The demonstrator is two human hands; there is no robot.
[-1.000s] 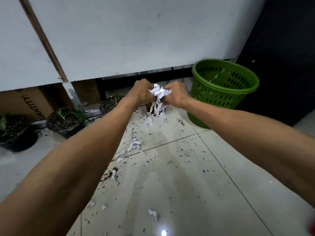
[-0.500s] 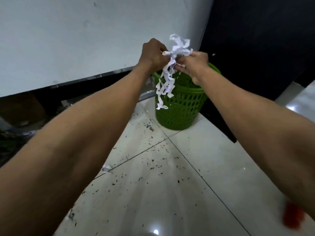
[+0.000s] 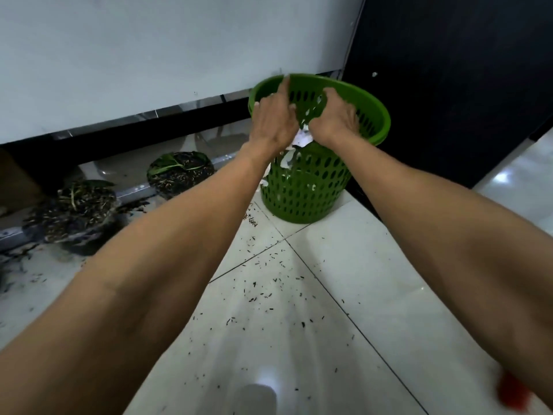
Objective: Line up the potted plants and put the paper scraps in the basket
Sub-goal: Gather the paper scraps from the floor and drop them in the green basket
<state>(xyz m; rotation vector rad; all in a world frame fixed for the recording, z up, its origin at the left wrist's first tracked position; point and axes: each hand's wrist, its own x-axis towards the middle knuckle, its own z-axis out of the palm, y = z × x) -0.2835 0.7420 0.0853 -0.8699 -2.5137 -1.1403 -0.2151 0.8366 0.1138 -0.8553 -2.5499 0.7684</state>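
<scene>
The white wall panel (image 3: 149, 61) fills the space behind and to the left of the green basket (image 3: 302, 190), and the dark panel (image 3: 449, 85) rises behind it to the right. The pale tiled floor (image 3: 344, 295) spreads in front of the basket toward you, sprinkled with dark soil bits (image 3: 263, 298).

Your two forearms reach from the near edge up to the basket. The basket stands upright on the floor, its perforated wall facing you and its rim at the foot of the wall panel.

Two potted plants sit to the left of the basket, along the base of the wall: the nearer potted plant (image 3: 179, 172) just beside it, the farther potted plant (image 3: 77, 211) well apart from it and closer to you. A red thing (image 3: 511, 390), blurred, lies on the floor far in front of the basket, to the right.

Your left hand (image 3: 275, 121) and right hand (image 3: 335, 118) hover over the basket's mouth, side by side, backs up. The fingers of both are loosely spread and point down into the basket; neither grips anything firmly that you can see. The paper scraps (image 3: 302, 139) show white in the gap between your hands, just under your palms and below your fingers, at the basket's near rim and trailing down inside it. Whether any strip still touches your fingers cannot be told.
</scene>
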